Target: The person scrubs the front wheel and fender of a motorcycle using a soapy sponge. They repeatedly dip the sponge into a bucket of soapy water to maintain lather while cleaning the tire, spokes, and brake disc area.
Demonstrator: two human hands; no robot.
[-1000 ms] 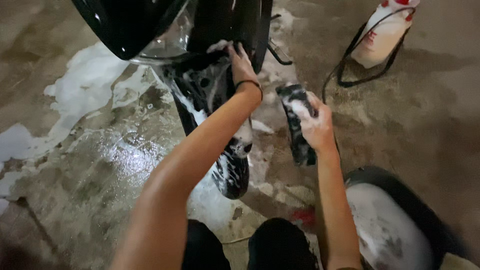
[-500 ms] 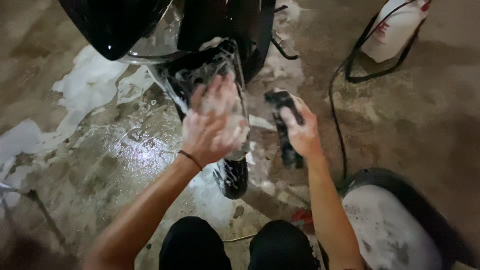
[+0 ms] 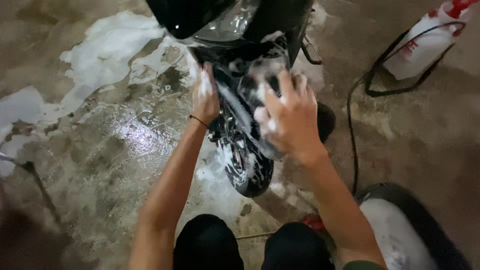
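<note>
Soapy white foam coats the black front wheel (image 3: 245, 160) of a scooter, and we take that wheel as our landmark. Above it sits the dark mudguard (image 3: 250, 75), also streaked with suds, under the glossy black body panel (image 3: 200, 17).

Our left hand (image 3: 205, 97) lies flat and open against the left side of the mudguard, just above the wheel, fingers stretched upward and foam on the knuckles; a thin dark band circles that wrist. Our right hand (image 3: 290, 120) is on the right side of the wheel, fingers curled loosely and dotted with lather; whether it grips anything underneath we cannot tell, since the back of the hand hides the palm.

Left of the wheel the wet concrete floor (image 3: 100, 165) shines, with broad patches of white foam (image 3: 105, 50) spread over it farther up. Well to the upper right of the wheel stands a white sprayer bottle (image 3: 425, 47) with a red top and a small red label, and a black hose (image 3: 352, 135) runs from it down past the wheel's right side. Below the wheel our dark-clad knees (image 3: 250, 245) show, and to the lower right lies a rounded black tub (image 3: 405, 235) with a pale inside.
</note>
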